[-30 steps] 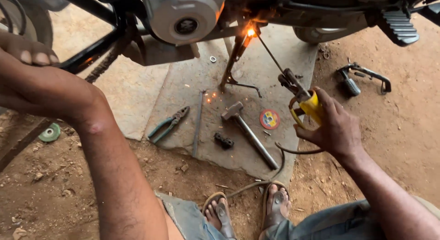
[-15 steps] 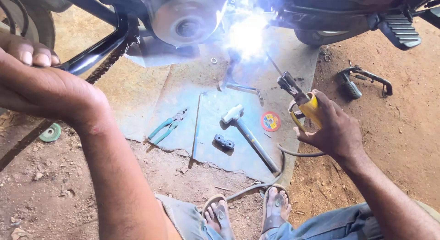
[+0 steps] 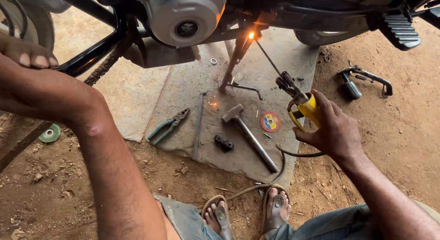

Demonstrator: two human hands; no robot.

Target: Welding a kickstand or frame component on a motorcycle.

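Observation:
My right hand [image 3: 332, 130] grips a yellow welding electrode holder [image 3: 306, 108]. Its thin rod [image 3: 268, 58] reaches up to the underside of a motorcycle [image 3: 192, 15], where an orange glow [image 3: 251, 35] shows near the side stand [image 3: 231, 68]. A few sparks lie on the stone slab [image 3: 183, 84] below. My left hand [image 3: 32, 79] is raised close to the camera at the left, curled, with nothing seen in it, near the black frame tube [image 3: 94, 52].
On the slab lie pliers [image 3: 168, 126], a hammer [image 3: 247, 134], a long metal rod [image 3: 198, 125], a small black block [image 3: 224, 143] and a round red disc [image 3: 270, 121]. A footrest part [image 3: 362, 82] and a green disc [image 3: 49, 133] lie on the dirt. My sandalled feet [image 3: 247, 212] are below.
The bright white-blue welding flash of half a second ago has died down to a small orange glow. Both hands stay almost where they were.

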